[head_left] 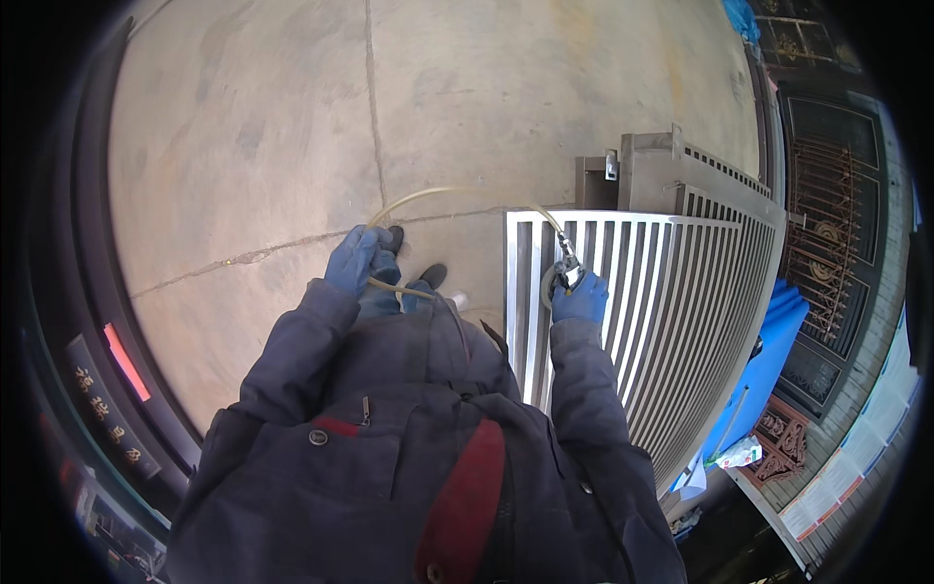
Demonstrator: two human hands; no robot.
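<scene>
One pale, translucent hose (435, 192), arched from the left hand to a metal coupling. One metal hand tool (570, 268) with a round head, at the coupling's end, above the left part of a slatted metal panel (642, 292); contact with the slats cannot be told. Left hand (352, 261), blue-gloved: fingers curled around the hose, a further length emerging below. Right hand (582, 300), blue-gloved: fingers wrapped about the tool's body. Lettering: one dark sign (112, 404) at left, bearing a line of light characters; one plain pink-red strip (127, 362) just beside it; printed sheets (846, 477) in a row along the right-hand wall, text too small to read; one white packet (741, 453) with coloured print, illegible, near a blue sheet (769, 350). Maker's mark on the tool: none legible.
</scene>
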